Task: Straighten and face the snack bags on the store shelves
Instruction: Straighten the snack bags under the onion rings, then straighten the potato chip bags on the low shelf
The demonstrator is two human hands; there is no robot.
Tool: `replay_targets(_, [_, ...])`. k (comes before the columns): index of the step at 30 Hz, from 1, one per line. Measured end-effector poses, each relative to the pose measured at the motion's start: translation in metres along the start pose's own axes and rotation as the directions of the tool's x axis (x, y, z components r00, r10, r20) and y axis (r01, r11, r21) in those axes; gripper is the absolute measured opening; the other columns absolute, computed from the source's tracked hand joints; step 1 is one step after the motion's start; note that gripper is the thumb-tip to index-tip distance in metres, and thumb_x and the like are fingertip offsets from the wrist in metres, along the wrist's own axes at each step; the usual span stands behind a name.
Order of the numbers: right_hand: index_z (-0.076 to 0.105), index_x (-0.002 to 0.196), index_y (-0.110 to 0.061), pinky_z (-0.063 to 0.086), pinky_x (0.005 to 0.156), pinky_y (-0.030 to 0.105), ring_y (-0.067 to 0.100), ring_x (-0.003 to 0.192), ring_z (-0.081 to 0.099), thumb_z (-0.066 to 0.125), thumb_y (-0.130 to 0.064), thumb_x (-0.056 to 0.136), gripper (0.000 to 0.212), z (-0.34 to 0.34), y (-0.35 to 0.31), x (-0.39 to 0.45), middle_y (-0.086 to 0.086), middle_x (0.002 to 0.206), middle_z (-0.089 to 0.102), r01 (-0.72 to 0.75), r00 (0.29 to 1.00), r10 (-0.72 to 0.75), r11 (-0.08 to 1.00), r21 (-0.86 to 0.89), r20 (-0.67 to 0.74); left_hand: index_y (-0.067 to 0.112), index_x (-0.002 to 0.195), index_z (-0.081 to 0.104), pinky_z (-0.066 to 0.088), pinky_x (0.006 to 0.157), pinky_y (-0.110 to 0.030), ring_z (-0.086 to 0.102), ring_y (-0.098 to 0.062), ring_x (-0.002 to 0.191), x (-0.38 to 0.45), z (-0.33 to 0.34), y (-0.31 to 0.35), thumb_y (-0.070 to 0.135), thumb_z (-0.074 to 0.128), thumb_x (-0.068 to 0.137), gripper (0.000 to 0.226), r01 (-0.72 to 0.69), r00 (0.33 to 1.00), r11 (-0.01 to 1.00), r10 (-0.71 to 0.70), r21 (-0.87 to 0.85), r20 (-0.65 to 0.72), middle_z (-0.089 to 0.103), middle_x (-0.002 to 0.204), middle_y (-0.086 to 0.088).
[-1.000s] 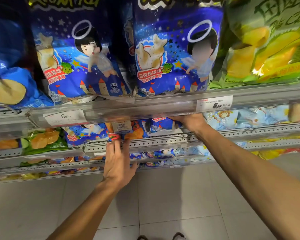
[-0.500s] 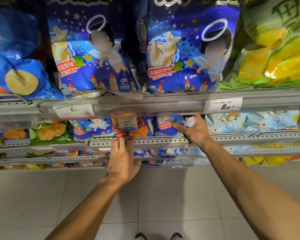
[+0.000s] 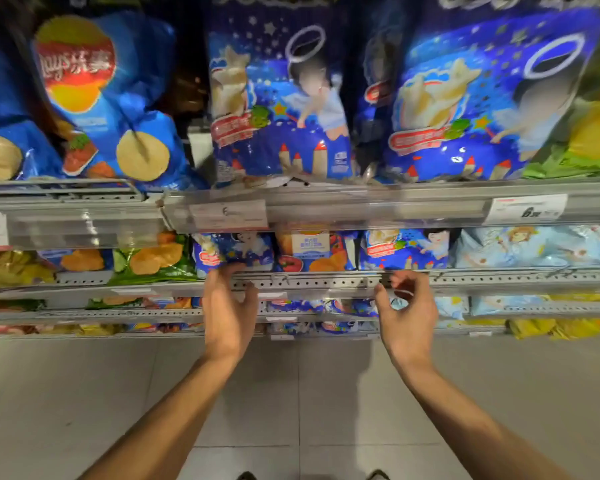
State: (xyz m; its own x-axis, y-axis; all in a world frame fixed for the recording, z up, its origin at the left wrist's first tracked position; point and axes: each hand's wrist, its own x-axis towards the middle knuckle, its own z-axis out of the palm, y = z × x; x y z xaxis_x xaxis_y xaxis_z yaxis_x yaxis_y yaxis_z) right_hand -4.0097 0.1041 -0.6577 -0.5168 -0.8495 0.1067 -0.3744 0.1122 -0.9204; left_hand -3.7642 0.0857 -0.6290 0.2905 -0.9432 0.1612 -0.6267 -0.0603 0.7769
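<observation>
Two large blue angel-print snack bags [image 3: 278, 109] [image 3: 475, 109] stand upright on the top shelf. On the shelf below, a small blue bag [image 3: 236, 249], an orange-and-red bag [image 3: 309, 251] and another small blue bag [image 3: 406, 249] face forward. My left hand [image 3: 229, 306] is open, and its fingertips touch the lower edge of the left small blue bag. My right hand [image 3: 406, 313] hovers at the perforated shelf rail [image 3: 326, 282] just below the right small blue bag. Its fingers are loosely curled and apart, holding nothing.
A blue chip bag [image 3: 108, 98] leans at top left, and a green bag [image 3: 596, 133] is at top right. Green and orange bags [image 3: 153, 258] lie left on the second shelf, pale blue bags [image 3: 534, 245] right. Price tags [image 3: 229, 213] hang on the top rail. Lower shelves and grey floor tiles [image 3: 291, 393] are below.
My right hand has let go of the right small blue bag and dropped to the rail. My left hand has shifted left, up to the left small blue bag. The view has moved closer.
</observation>
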Motion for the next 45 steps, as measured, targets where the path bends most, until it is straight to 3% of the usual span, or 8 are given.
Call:
replay_targets(3, [0.06,0.112,-0.007,0.051,0.086,0.021,0.026,0.095,0.064,0.079,-0.009,0.086,0.033,0.035,-0.021,-0.009,0.009,0.105,0.064,0.016,0.995,-0.017,1.0,0.02,0.095,0.036,0.102,0.065,0.054,0.072,-0.027,0.064,-0.013,0.085,0.023,-0.021,-0.012,0.006,0.068,0.086,0.034,0.017,0.998,0.988,-0.025,-0.155,-0.049,0.066,0.095,0.018])
replay_targets(6, [0.057,0.125,-0.014,0.047,0.089,0.015,0.014,0.1,0.063,0.085,-0.026,0.083,0.052,0.062,-0.036,-0.007,0.001,0.112,0.063,0.026,0.99,-0.024,1.0,-0.012,0.141,0.01,0.099,0.064,0.054,0.076,-0.047,0.062,-0.022,0.084,0.05,-0.031,-0.033,0.019,0.075,0.082,0.022,0.052,0.998,0.986,-0.054,-0.158,-0.014,0.065,0.097,-0.011])
replay_targets(14, [0.05,0.12,-0.021,0.053,0.1,0.047,0.02,0.111,0.064,0.094,-0.051,0.057,0.083,0.099,-0.037,0.027,0.004,0.119,0.065,-0.03,0.96,0.062,0.992,-0.121,0.271,0.039,0.079,0.038,0.027,0.032,0.0,0.046,0.023,0.04,0.082,-0.022,-0.045,0.019,0.09,0.071,0.056,0.228,0.97,0.919,-0.186,-0.32,0.158,0.057,0.065,0.015])
replay_targets(20, [0.045,0.132,-0.022,0.055,0.099,0.037,0.011,0.105,0.067,0.079,-0.085,0.03,0.125,0.105,-0.039,0.05,-0.017,0.105,0.069,-0.084,0.923,0.16,0.971,-0.225,0.349,0.037,0.069,0.041,0.038,0.052,0.002,0.046,0.031,0.053,0.103,-0.019,-0.054,0.023,0.093,0.065,0.054,0.218,0.962,0.92,-0.147,-0.324,0.23,0.056,0.054,0.039])
replay_targets(28, [0.062,0.12,-0.016,0.058,0.093,0.035,0.013,0.098,0.069,0.092,-0.058,0.055,0.083,0.107,-0.052,0.049,-0.006,0.104,0.074,-0.13,0.921,0.209,0.96,-0.246,0.329,0.034,0.069,0.039,0.031,0.059,-0.013,0.038,0.007,0.063,0.116,-0.027,-0.053,0.046,0.091,0.062,0.054,0.354,0.907,0.914,-0.283,-0.197,0.312,0.043,0.072,0.019])
replay_targets(33, [0.053,0.059,-0.014,0.037,0.039,0.019,0.004,0.037,0.04,0.087,-0.069,0.05,0.065,0.106,-0.067,0.043,-0.016,0.04,0.047,-0.145,0.949,0.203,0.961,-0.235,0.243,0.04,0.077,0.045,0.029,0.058,-0.006,0.041,0.015,0.071,0.116,-0.033,-0.053,0.041,0.091,0.063,0.048,0.374,0.9,0.893,-0.284,-0.25,0.331,0.048,0.082,0.025])
replay_targets(42, [0.056,0.13,-0.025,0.056,0.098,0.032,0.009,0.107,0.069,0.096,-0.049,0.058,0.086,0.063,-0.062,0.022,-0.009,0.113,0.074,-0.184,0.942,0.19,0.982,-0.049,0.277,0.041,0.084,0.055,0.035,0.063,-0.004,0.048,0.035,0.071,0.105,-0.037,-0.046,0.031,0.091,0.067,0.042,0.295,0.928,0.915,-0.206,-0.276,0.311,0.054,0.071,0.053])
replay_targets(45, [0.058,0.112,-0.038,0.061,0.082,0.021,-0.006,0.092,0.07,0.097,-0.04,0.059,0.066,0.041,-0.046,0.011,-0.022,0.097,0.075,-0.225,0.924,0.221,0.974,-0.023,0.311,0.043,0.086,0.056,0.037,0.059,0.0,0.049,0.034,0.07,0.103,-0.035,-0.042,0.033,0.091,0.066,0.042,0.287,0.925,0.92,-0.194,-0.266,0.327,0.056,0.07,0.051])
